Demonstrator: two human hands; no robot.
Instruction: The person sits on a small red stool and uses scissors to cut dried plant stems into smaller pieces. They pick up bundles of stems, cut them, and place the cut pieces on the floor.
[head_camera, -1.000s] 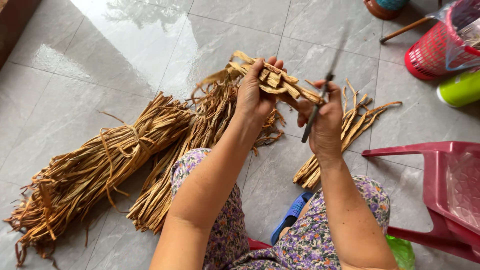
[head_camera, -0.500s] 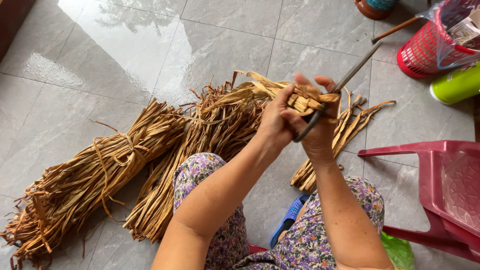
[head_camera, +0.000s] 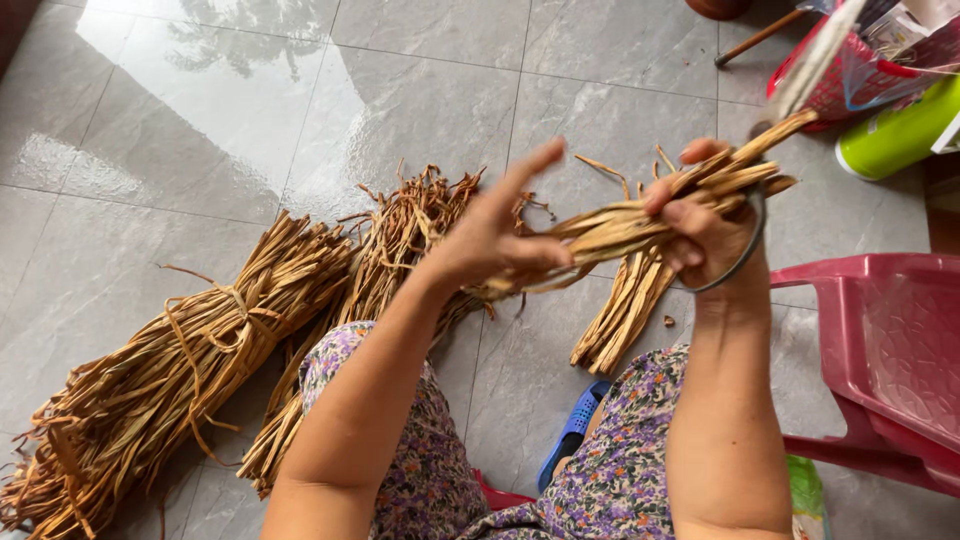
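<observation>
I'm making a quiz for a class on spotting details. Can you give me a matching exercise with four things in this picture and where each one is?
Things:
1. tied bundle
2. strips
3. chair
4. sandal

Places:
A. on the floor between the knees
B. held in both hands
C. on the tiles at far left
D. at the right edge

Pairs: 1-C, 2-B, 3-D, 4-A
</observation>
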